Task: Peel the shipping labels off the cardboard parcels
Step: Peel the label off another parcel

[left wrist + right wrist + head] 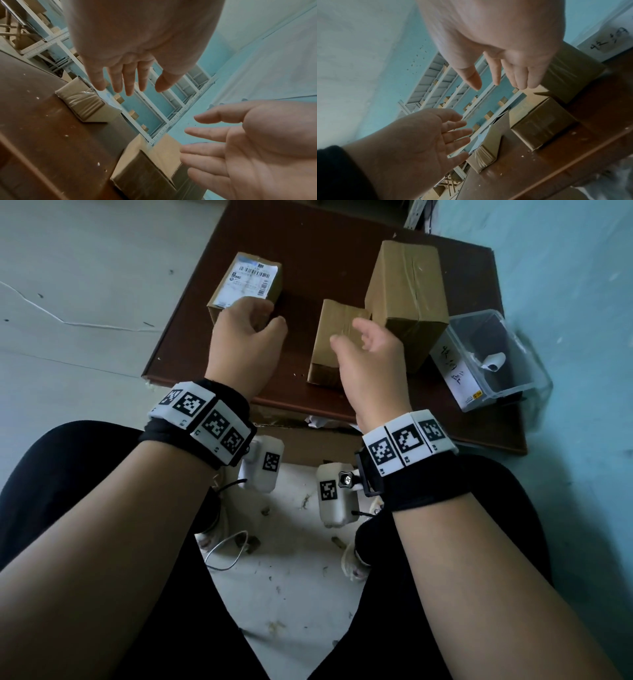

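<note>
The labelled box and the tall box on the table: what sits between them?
In the head view, a small plain cardboard box stands between the labelled box and the tall box, with bare brown tabletop beside it.

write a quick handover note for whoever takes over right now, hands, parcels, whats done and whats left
Left hand: open, holding nothing, above the table by the labelled parcel.
Right hand: open, empty, over the small parcel.
Tall parcel stands at the right, beside a clear plastic box.
Done: no peeling visible; the shipping label is still stuck on the left parcel's top.
Left: peel that label; the other two show no label from here, so check their hidden faces.
</note>
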A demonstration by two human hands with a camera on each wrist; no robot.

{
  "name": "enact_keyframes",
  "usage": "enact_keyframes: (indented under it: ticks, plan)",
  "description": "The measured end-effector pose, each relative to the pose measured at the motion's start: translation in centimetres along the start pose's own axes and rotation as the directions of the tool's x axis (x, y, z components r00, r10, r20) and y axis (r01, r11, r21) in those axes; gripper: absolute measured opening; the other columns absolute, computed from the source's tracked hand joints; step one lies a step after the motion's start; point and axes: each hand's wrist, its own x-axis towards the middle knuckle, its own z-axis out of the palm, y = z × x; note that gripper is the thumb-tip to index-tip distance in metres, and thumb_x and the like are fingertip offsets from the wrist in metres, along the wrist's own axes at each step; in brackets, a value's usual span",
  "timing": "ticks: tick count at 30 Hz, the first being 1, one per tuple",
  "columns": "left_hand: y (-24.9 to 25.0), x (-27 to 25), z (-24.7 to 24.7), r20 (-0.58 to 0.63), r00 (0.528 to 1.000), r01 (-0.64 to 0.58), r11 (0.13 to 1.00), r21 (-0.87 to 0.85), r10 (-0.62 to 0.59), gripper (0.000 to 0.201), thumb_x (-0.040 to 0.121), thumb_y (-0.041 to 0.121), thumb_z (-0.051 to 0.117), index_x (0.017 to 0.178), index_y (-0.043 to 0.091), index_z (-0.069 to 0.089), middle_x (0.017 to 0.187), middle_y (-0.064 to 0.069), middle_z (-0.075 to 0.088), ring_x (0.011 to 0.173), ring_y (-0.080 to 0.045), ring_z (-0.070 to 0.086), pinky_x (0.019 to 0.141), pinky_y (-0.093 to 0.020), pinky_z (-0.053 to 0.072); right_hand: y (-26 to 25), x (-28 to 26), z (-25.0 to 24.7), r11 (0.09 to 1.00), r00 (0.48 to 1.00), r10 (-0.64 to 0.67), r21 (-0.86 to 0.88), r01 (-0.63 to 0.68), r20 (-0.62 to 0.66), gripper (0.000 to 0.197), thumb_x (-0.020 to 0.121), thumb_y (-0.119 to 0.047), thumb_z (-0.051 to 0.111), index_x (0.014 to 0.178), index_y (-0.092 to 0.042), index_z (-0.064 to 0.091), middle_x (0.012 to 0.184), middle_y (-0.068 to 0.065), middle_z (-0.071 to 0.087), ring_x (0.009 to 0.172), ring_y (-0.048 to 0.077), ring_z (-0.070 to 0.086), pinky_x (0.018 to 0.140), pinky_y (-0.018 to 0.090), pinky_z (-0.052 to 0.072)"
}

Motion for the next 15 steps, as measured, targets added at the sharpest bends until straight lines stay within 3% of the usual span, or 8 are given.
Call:
enact_keyframes:
  ticks: [1,3,4,5,6,8,10,15]
  plan:
    - [-0.1,0.0,-0.2,-0.001,1.000,-0.003,1.000,0.008,0.003,0.045,0.086,0.037,0.062,0.126,0.017,0.070,0.110,0.004,0.073,0.101,-0.022,0.074,0.090,-0.051,0.063,-0.1,0.0,0.3,1.000,1.000,-0.009,0.016,0.009,0.009,0.054,0.109,-0.021,0.062,0.162,-0.015,0.051,0.165,0.002,0.053,0.144,0.001,0.054,0.097,0.009,0.041]
    - [-0.2,0.0,-0.7,0.013,1.000,-0.014,0.999,0.031,0.013,0.042,0.087,0.036,0.061,0.123,0.018,0.072,0.105,0.005,0.073,0.096,-0.021,0.074,0.087,-0.050,0.064,-0.4,0.2,1.1,0.999,0.999,-0.008,0.053,0.006,0.038,0.052,0.110,-0.016,0.059,0.161,-0.014,0.052,0.143,-0.006,0.063,0.098,-0.029,0.061,0.071,-0.001,0.044]
    - [-0.2,0.1,-0.8,0.019,1.000,-0.023,0.999,0.038,0.022,0.040,0.088,0.035,0.061,0.122,0.018,0.072,0.104,0.005,0.073,0.096,-0.021,0.074,0.087,-0.049,0.064,-0.5,0.2,1.5,0.998,0.999,-0.004,0.067,0.001,0.050,0.051,0.111,-0.014,0.058,0.161,-0.014,0.052,0.131,-0.010,0.064,0.081,-0.031,0.058,0.067,-0.002,0.044]
    - [-0.4,0.3,-1.0,0.019,0.999,-0.038,0.998,0.048,0.037,0.039,0.089,0.034,0.061,0.122,0.018,0.073,0.105,0.007,0.073,0.097,-0.018,0.073,0.087,-0.046,0.063,-0.9,0.3,2.1,0.997,0.998,-0.006,0.078,0.001,0.056,0.050,0.110,-0.014,0.059,0.160,-0.014,0.053,0.130,-0.011,0.066,0.084,-0.029,0.059,0.072,-0.001,0.047]
    - [-0.7,0.5,-1.2,0.018,0.998,-0.058,0.996,0.060,0.057,0.036,0.092,0.032,0.061,0.123,0.018,0.073,0.107,0.009,0.072,0.100,-0.013,0.070,0.088,-0.038,0.062,-1.2,0.4,2.7,0.997,0.998,-0.010,0.081,0.006,0.056,0.051,0.110,-0.016,0.060,0.160,-0.016,0.054,0.143,-0.006,0.065,0.104,-0.023,0.062,0.089,0.005,0.051]
    - [-1.5,1.1,-1.4,0.000,0.996,-0.094,0.993,0.073,0.094,0.029,0.097,0.025,0.062,0.122,0.016,0.074,0.107,0.013,0.068,0.099,0.000,0.065,0.085,-0.021,0.057,-1.7,0.6,3.9,0.995,0.998,-0.020,0.101,0.014,0.058,0.051,0.108,-0.018,0.062,0.159,-0.017,0.055,0.164,0.001,0.055,0.145,0.005,0.054,0.120,0.032,0.048]
    - [-2.6,1.8,-1.7,-0.037,0.994,-0.104,0.993,0.048,0.106,0.027,0.098,0.022,0.062,0.121,0.016,0.074,0.107,0.011,0.070,0.096,0.003,0.066,0.082,-0.018,0.057,-1.8,1.0,5.0,0.993,0.997,-0.012,0.117,0.003,0.080,0.050,0.108,-0.019,0.062,0.157,-0.018,0.057,0.165,0.003,0.053,0.153,0.016,0.049,0.126,0.042,0.044]
    - [-3.9,3.9,-2.1,-0.077,0.988,-0.128,0.990,0.058,0.132,0.029,0.096,0.022,0.061,0.120,0.014,0.074,0.109,0.005,0.074,0.096,0.000,0.066,0.076,-0.006,0.047,-1.5,2.6,7.5,0.995,0.989,-0.008,0.096,-0.006,0.150,0.047,0.109,-0.022,0.063,0.156,-0.018,0.058,0.161,0.003,0.058,0.151,0.015,0.051,0.125,0.042,0.045]
